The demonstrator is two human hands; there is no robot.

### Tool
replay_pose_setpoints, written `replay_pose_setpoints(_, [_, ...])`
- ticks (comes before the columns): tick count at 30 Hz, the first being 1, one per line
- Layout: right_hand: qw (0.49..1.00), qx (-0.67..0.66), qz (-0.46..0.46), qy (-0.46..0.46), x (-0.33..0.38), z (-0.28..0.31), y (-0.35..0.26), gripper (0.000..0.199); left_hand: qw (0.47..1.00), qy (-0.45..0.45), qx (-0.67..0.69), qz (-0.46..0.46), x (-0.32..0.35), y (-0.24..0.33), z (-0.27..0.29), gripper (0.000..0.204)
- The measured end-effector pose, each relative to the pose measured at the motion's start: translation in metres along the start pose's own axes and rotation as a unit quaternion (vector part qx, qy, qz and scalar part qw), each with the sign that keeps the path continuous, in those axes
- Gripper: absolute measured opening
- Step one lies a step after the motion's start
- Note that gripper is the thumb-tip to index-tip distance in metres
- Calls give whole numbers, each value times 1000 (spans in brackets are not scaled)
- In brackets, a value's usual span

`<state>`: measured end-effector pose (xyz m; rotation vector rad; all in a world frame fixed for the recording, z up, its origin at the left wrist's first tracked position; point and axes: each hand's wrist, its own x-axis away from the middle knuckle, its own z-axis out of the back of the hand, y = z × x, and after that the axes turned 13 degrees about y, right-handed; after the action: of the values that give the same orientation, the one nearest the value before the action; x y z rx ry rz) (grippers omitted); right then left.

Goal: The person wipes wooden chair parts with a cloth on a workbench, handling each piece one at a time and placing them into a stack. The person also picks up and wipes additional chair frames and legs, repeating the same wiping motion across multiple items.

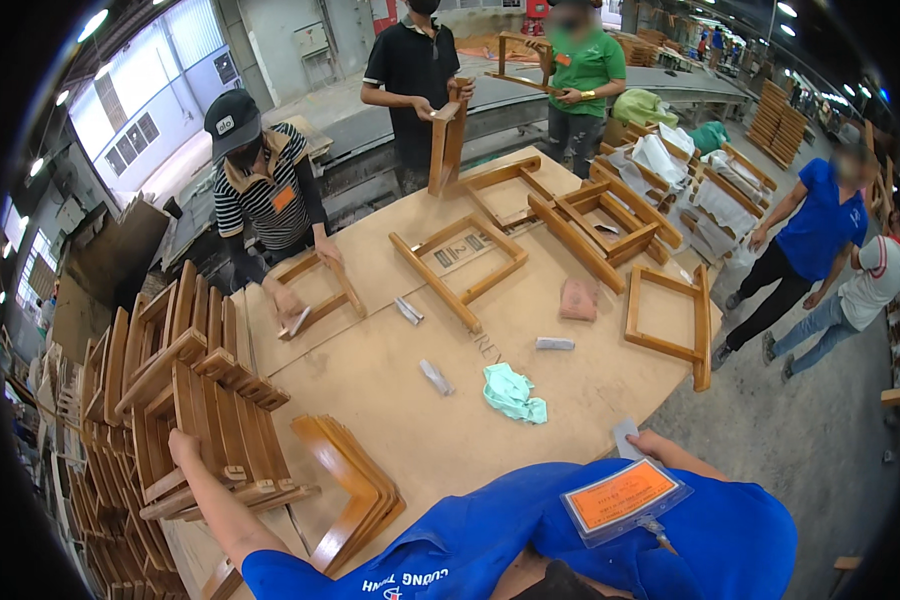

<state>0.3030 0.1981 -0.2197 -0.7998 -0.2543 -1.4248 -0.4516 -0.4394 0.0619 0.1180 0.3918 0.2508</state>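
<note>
Head view: your left hand (182,444) is stretched out to the stack of slatted wooden frames (205,400) at the left edge of the counter (390,400), fingers resting on a slat, though I can't tell if they're actually closed around it. Your right hand (648,441) is curled around a small grey sanding block (625,436) at the counter's near edge. Just beside the stack sits a pile of angled wooden pieces (355,490). A green rag (513,392) lies mid-counter, well apart from both hands.
</note>
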Motion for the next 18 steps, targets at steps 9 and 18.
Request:
replay_pose_setpoints(9, [995,46,85,24,-11,-15,-20,61,996,-31,68,-52,-13,-19,-12,45])
replay_pose_setpoints(18, [987,123,102,-11,18,-4,-35,62,998,-35,30,-40,12,-10,13,63])
